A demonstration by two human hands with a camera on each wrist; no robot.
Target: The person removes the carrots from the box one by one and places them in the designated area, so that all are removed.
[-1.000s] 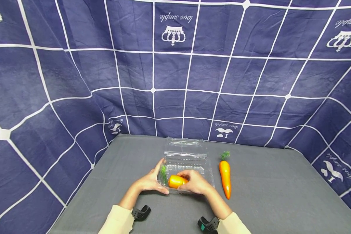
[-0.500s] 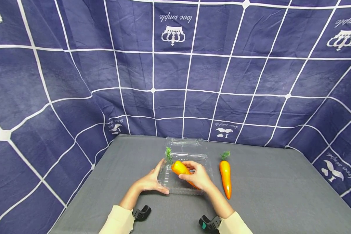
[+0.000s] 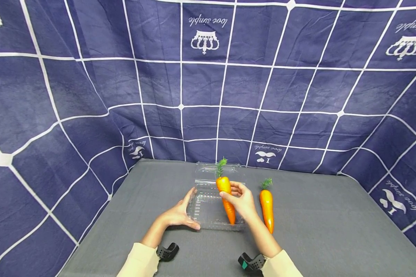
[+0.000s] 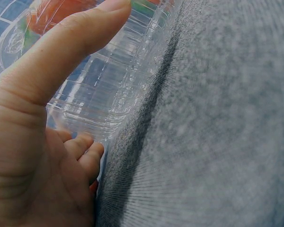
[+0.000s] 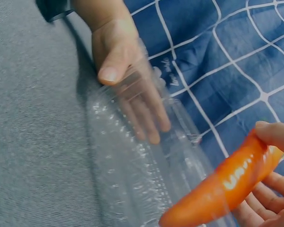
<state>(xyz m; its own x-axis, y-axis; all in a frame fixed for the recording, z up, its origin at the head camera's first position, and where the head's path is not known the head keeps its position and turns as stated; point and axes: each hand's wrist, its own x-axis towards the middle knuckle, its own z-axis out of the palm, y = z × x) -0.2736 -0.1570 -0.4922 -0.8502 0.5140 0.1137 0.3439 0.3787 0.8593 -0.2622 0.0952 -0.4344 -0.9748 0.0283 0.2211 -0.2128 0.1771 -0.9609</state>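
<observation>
A carrot (image 3: 228, 206), glossy orange and tapering from a rounded shoulder to a narrow tip, tilts over a clear plastic container (image 3: 209, 224) in a person's right hand (image 3: 242, 200). We see the thumb and fingers pinching its smooth body, the feathery green tuft pointing away from the wearer; whether the tip touches the plastic, we cannot tell. The left hand (image 3: 180, 214) rests against the container's left side, its fingers extended and its thumb at the near corner. We note the ribbed, see-through walls and the lid (image 3: 220, 174) laid back beyond the base. A second carrot (image 3: 266, 207) lies to the right on the matte, finely woven grey table covering (image 3: 319, 219), near the container. Behind, we see a creased navy cloth (image 3: 159, 84) crossed by white lines. Pale sleeves (image 3: 140, 259) and black wrist bands (image 3: 168, 252) frame the foreground.
</observation>
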